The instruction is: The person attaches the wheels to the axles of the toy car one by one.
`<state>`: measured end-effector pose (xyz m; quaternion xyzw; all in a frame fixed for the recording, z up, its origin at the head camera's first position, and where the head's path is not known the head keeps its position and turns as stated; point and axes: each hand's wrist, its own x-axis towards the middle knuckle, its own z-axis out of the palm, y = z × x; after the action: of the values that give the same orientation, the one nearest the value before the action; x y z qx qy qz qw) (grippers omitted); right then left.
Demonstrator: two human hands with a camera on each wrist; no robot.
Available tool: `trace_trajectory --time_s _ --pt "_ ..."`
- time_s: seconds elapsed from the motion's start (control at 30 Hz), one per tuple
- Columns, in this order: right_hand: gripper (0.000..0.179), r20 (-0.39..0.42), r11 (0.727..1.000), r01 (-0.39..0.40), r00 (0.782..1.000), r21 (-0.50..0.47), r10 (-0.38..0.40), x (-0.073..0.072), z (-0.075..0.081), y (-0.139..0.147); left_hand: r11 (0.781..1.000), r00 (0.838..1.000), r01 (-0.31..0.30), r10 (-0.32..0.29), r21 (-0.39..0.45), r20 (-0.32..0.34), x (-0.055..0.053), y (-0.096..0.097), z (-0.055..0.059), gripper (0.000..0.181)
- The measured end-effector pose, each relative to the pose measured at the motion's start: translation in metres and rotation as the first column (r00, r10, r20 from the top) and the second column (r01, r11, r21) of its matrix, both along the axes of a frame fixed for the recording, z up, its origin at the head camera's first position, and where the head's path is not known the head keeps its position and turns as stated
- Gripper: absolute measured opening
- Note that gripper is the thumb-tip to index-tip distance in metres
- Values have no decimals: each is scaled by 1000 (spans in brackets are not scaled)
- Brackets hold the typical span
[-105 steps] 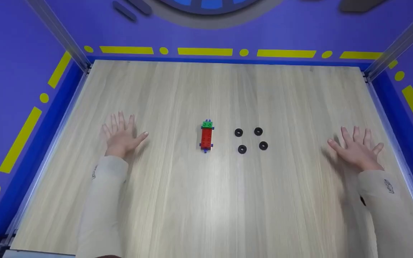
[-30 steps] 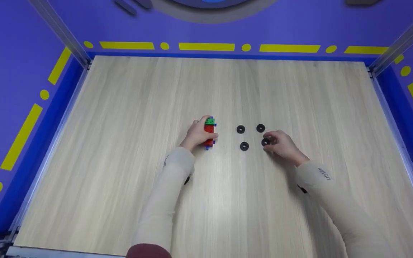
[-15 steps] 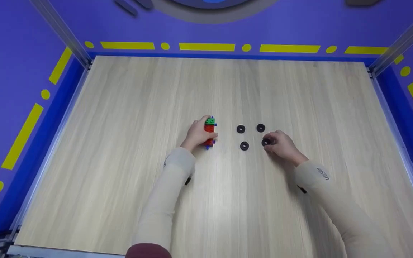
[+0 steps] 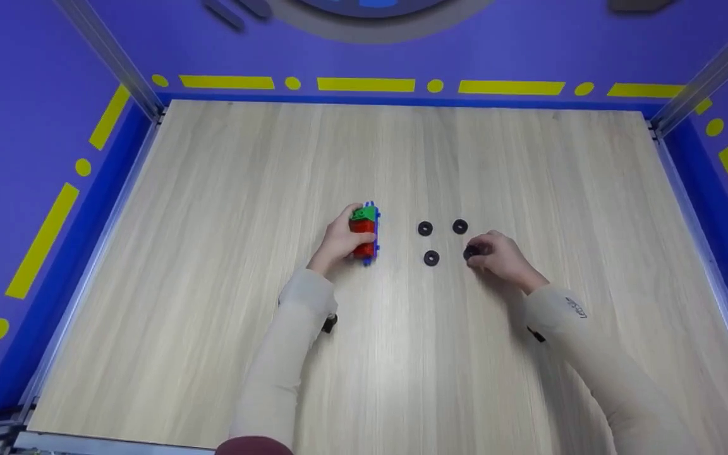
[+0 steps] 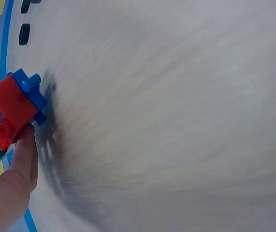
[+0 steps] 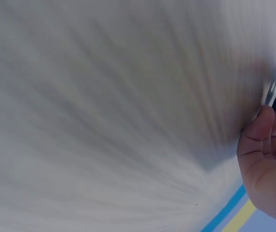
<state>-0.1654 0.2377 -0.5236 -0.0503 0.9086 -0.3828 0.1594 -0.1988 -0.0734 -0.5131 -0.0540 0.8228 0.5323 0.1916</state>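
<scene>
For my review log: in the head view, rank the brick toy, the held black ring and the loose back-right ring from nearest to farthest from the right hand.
1. Held black ring: in the right hand.
2. Loose back-right ring: just beyond, slightly left.
3. Brick toy: farther left, in the left hand.

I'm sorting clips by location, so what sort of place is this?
Probably a purpose-built booth or workstation, perhaps for recording: a wood-grain tabletop, purple-blue panels with yellow markings around three sides, and metal posts at the far corners.
</scene>
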Motion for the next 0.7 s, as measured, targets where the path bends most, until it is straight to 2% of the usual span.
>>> trace_trajectory --time_s 0.3,0.5,0.7 --pt "36 16 999 23 1000 -30 -23 1 7 0 978 995 -95 88 188 45 10 -2 -1 66" --pt "40 31 997 36 999 -64 -34 0 14 -4 953 993 -118 109 278 48 19 1 -1 65" --pt "39 33 993 18 999 -115 -15 2 25 -11 941 992 -122 120 317 25 26 7 4 63"
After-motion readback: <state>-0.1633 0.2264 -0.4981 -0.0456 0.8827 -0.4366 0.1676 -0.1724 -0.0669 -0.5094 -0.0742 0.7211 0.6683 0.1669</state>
